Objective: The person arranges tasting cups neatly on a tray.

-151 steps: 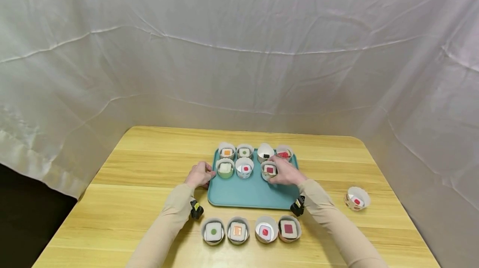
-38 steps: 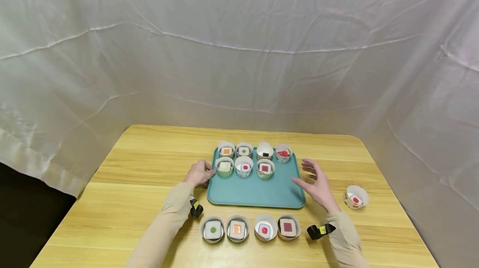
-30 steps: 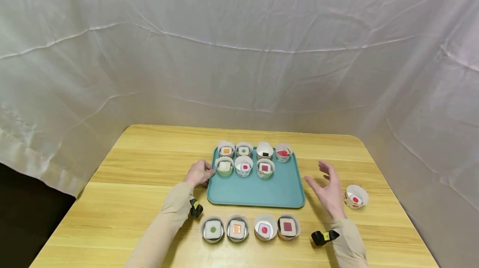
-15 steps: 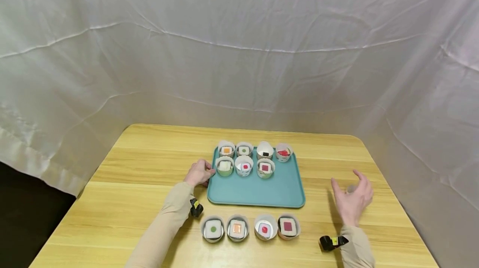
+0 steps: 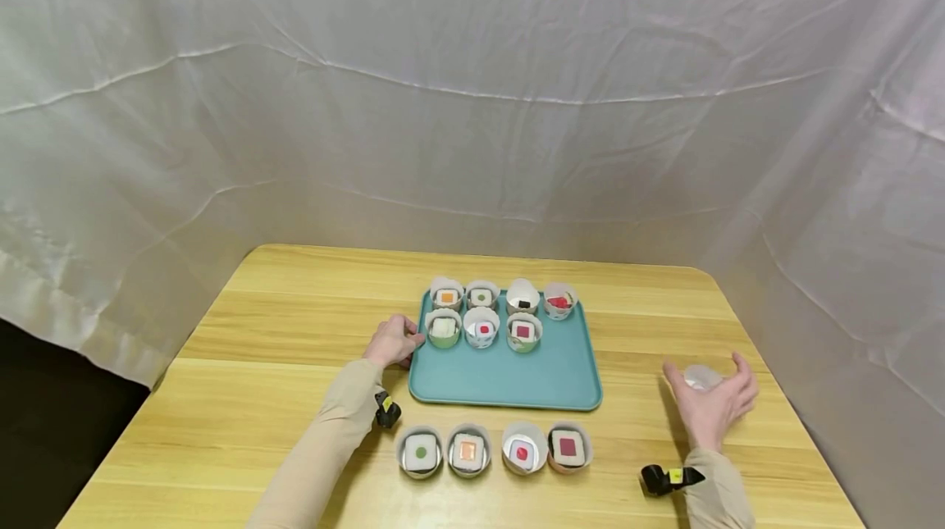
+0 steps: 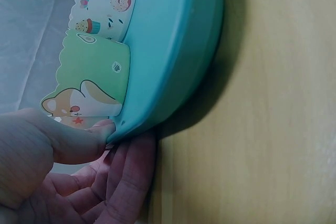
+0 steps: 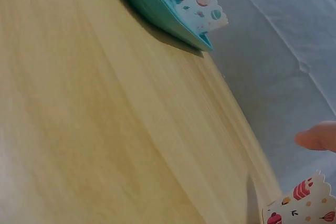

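Observation:
My left hand (image 5: pixel 394 340) holds the left rim of a teal tray (image 5: pixel 502 377); the left wrist view shows the thumb above the rim and the fingers below it. Several paper baking cups with small cakes stand in the tray's back part, among them a green cup (image 6: pixel 97 72) beside my left thumb. At the right of the table my right hand (image 5: pixel 712 406) is spread around a paper cup (image 5: pixel 701 377), which it partly hides. In the right wrist view a fingertip (image 7: pixel 315 136) appears above that patterned cup (image 7: pixel 302 205), apart from it.
A row of cups with cakes stands in front of the tray, from a green-dotted cake (image 5: pixel 421 453) to one with a dark red square (image 5: pixel 568 449). The wooden table (image 5: pixel 295 307) has a pale curtain (image 5: pixel 472 143) behind it and at its sides.
My right hand has left the cup with the dark red square cake on the tray and moved right to the lone cup. The left hand stays on the tray's rim.

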Demonstrator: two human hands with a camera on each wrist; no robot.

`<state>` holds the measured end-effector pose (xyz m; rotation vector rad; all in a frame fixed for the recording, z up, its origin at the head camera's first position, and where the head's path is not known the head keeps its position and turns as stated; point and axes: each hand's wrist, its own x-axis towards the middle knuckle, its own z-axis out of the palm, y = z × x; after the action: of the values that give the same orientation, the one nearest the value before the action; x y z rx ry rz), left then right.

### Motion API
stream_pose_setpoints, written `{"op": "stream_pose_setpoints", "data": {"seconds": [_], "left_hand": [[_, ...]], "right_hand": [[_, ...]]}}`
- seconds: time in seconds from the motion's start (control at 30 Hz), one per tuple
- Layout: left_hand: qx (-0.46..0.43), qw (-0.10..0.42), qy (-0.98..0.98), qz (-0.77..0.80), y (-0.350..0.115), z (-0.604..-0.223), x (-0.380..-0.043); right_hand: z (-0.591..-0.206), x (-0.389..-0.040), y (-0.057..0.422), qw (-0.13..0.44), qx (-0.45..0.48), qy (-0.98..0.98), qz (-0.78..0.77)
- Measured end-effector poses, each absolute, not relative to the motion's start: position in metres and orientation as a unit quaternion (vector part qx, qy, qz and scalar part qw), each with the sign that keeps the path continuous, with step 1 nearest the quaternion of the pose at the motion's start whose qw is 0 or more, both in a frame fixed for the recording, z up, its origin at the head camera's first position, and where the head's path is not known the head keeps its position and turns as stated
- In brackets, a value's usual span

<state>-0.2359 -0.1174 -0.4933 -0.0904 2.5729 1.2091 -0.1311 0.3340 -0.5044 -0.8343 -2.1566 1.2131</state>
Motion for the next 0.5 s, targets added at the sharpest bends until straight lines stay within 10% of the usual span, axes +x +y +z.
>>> {"op": "stream_pose_setpoints", "data": {"seconds": [0.5], "left_hand": [[-0.03,0.15,0.893,0.423,-0.1174,-0.4934,-0.2358]], "right_hand": [[-0.5075,-0.1308,0.3416,0.224,-0.334,-0.757,0.516]]}}
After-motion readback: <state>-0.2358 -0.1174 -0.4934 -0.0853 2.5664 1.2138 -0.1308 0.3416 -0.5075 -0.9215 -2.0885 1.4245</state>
